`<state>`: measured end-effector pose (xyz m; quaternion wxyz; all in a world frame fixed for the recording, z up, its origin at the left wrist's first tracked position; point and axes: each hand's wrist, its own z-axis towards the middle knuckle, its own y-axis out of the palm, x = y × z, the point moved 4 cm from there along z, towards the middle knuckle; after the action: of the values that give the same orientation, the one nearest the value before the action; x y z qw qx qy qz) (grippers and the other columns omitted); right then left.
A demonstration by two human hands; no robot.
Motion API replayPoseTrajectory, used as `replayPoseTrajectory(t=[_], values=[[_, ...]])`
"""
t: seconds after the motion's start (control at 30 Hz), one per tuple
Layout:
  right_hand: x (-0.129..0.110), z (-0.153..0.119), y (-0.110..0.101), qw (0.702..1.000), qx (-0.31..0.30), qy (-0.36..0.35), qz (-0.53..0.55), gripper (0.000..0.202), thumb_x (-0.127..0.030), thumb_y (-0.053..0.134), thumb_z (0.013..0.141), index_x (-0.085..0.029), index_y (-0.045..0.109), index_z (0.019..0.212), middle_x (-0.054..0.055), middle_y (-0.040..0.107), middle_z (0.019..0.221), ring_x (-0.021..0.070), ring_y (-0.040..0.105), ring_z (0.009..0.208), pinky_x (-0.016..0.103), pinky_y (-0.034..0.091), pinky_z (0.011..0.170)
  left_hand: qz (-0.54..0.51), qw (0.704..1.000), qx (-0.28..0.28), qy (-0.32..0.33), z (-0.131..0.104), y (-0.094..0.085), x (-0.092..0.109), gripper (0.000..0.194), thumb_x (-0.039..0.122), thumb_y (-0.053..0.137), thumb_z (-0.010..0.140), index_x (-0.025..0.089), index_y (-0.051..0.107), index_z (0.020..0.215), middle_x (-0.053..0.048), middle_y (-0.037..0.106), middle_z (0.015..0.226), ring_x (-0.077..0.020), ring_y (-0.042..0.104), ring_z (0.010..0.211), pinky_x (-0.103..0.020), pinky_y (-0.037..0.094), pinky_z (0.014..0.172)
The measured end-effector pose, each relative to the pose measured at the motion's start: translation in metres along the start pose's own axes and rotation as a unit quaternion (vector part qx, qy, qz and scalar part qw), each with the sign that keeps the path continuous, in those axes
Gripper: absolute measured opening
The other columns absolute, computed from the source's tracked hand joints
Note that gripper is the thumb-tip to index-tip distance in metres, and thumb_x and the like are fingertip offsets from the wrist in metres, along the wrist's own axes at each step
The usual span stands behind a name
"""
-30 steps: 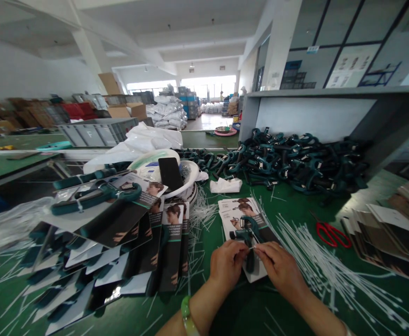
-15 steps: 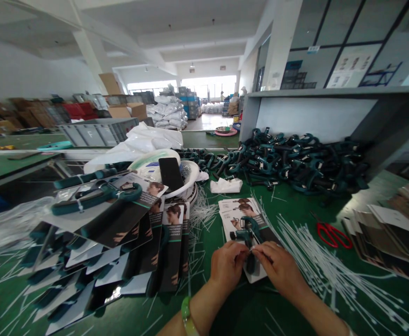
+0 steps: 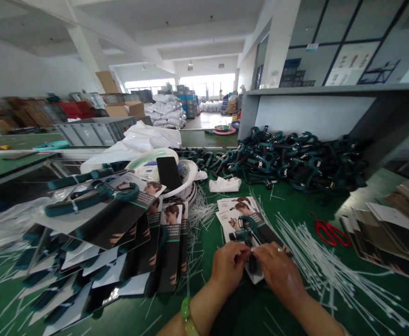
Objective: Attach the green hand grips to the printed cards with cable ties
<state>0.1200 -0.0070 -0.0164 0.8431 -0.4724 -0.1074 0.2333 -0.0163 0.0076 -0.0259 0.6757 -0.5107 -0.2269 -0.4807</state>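
Observation:
A dark-green hand grip strengthener (image 3: 249, 227) lies on a printed backing card (image 3: 228, 218), the uppermost of a small stack. My left hand (image 3: 229, 265) is closed at the lower end of the strengthener, thumb and forefinger pinched together. Against those fingertips my right hand (image 3: 282, 271) pinches too, its other fingers resting over the card's right side. A small white bit, seemingly a cable tie, shows between the fingertips; most of it is hidden. Loose white cable ties (image 3: 316, 261) spread out beside my right hand.
Carded strengtheners (image 3: 120, 224) are piled at the left. A heap of loose strengtheners (image 3: 288, 158) fills the back right. Red scissors (image 3: 332, 233) and stacked cards (image 3: 386, 238) lie at the right. A phone (image 3: 169, 173) rests on a white bowl (image 3: 189, 179) behind.
The top card has turned slightly, so the cards beneath fan out more. My right hand has rolled flatter over the card, while both hands' fingertips stay together at the strengthener.

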Motion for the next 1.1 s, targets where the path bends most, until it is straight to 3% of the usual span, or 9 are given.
replayPoseTrajectory(t=[0.13, 0.33, 0.43, 0.6, 0.77, 0.83, 0.93, 0.97, 1.1], values=[[-0.001, -0.001, -0.003, 0.999, -0.030, 0.011, 0.011, 0.028, -0.005, 0.041, 0.081, -0.019, 0.065, 0.089, 0.008, 0.064, 0.085, 0.0210, 0.057, 0.076, 0.031, 0.046, 0.063, -0.060, 0.998, 0.000, 0.005, 0.001, 0.005, -0.003, 0.010, 0.019, 0.059, 0.080, 0.018, 0.068, 0.086, -0.003, 0.069, 0.081, -0.0126, 0.062, 0.074, -0.021, 0.046, 0.068], [0.015, 0.004, -0.016, 0.973, -0.059, 0.071, 0.210, 0.023, -0.026, 0.044, 0.088, -0.019, 0.064, 0.099, 0.007, 0.066, 0.090, 0.0172, 0.061, 0.081, 0.030, 0.049, 0.073, -0.035, 0.999, 0.000, 0.039, 0.001, 0.006, 0.005, 0.013, 0.022, 0.054, 0.084, 0.017, 0.067, 0.081, -0.003, 0.066, 0.074, -0.0130, 0.059, 0.070, -0.022, 0.045, 0.065], [0.017, 0.010, -0.019, 0.966, -0.050, 0.068, 0.246, 0.020, -0.027, 0.044, 0.089, -0.021, 0.064, 0.088, 0.004, 0.065, 0.082, 0.0161, 0.060, 0.077, 0.029, 0.048, 0.069, -0.019, 0.999, -0.017, 0.041, 0.001, 0.007, 0.010, 0.014, 0.021, 0.052, 0.085, 0.017, 0.065, 0.081, -0.003, 0.064, 0.073, -0.0132, 0.058, 0.071, -0.023, 0.044, 0.067], [0.012, 0.014, -0.021, 0.973, 0.053, 0.024, 0.223, 0.020, -0.022, 0.042, 0.089, -0.020, 0.056, 0.075, 0.003, 0.059, 0.070, 0.0164, 0.055, 0.069, 0.030, 0.044, 0.066, 0.020, 0.999, -0.029, -0.010, 0.006, 0.003, 0.017, 0.010, 0.022, 0.056, 0.080, 0.021, 0.065, 0.085, -0.003, 0.060, 0.088, -0.0141, 0.057, 0.080, -0.024, 0.046, 0.070], [0.053, 0.027, -0.048, 0.933, 0.248, 0.200, 0.165, 0.016, -0.027, 0.045, 0.088, -0.020, 0.054, 0.077, 0.003, 0.056, 0.072, 0.0160, 0.054, 0.066, 0.027, 0.043, 0.060, 0.082, 0.992, -0.075, -0.052, 0.010, -0.001, 0.015, 0.008, 0.022, 0.059, 0.075, 0.024, 0.065, 0.080, 0.000, 0.059, 0.088, -0.0138, 0.057, 0.078, -0.024, 0.045, 0.068], [0.063, 0.037, -0.050, 0.944, 0.182, 0.198, 0.192, 0.016, -0.030, 0.046, 0.088, -0.019, 0.056, 0.081, 0.003, 0.059, 0.073, 0.0154, 0.055, 0.066, 0.026, 0.044, 0.059, 0.066, 0.992, -0.074, -0.077, 0.009, -0.003, 0.010, 0.008, 0.022, 0.059, 0.076, 0.024, 0.065, 0.080, 0.000, 0.059, 0.089, -0.0121, 0.056, 0.073, -0.023, 0.044, 0.064], [0.051, 0.045, -0.035, 0.960, -0.036, 0.061, 0.271, 0.019, -0.030, 0.052, 0.085, -0.020, 0.060, 0.098, 0.005, 0.065, 0.090, 0.0157, 0.060, 0.078, 0.026, 0.048, 0.065, 0.052, 0.994, -0.051, -0.078, 0.012, -0.009, 0.005, 0.009, 0.022, 0.058, 0.077, 0.023, 0.065, 0.082, 0.000, 0.059, 0.089, -0.0115, 0.057, 0.073, -0.022, 0.044, 0.065], [0.044, 0.044, -0.029, 0.957, -0.075, 0.018, 0.280, 0.022, -0.030, 0.054, 0.084, -0.020, 0.060, 0.103, 0.006, 0.065, 0.097, 0.0165, 0.060, 0.084, 0.027, 0.048, 0.070, 0.056, 0.995, -0.054, -0.064, 0.014, -0.011, 0.004, 0.009, 0.022, 0.058, 0.077, 0.023, 0.066, 0.082, 0.000, 0.059, 0.088, -0.0119, 0.057, 0.075, -0.022, 0.044, 0.067], [0.021, 0.038, -0.012, 0.960, -0.062, -0.054, 0.266, 0.017, -0.025, 0.050, 0.087, -0.020, 0.065, 0.093, 0.005, 0.068, 0.087, 0.0172, 0.060, 0.084, 0.031, 0.048, 0.075, 0.080, 0.992, -0.095, -0.005, 0.023, -0.018, 0.006, 0.008, 0.024, 0.060, 0.077, 0.025, 0.068, 0.080, 0.001, 0.060, 0.086, -0.0134, 0.057, 0.081, -0.024, 0.044, 0.073]])
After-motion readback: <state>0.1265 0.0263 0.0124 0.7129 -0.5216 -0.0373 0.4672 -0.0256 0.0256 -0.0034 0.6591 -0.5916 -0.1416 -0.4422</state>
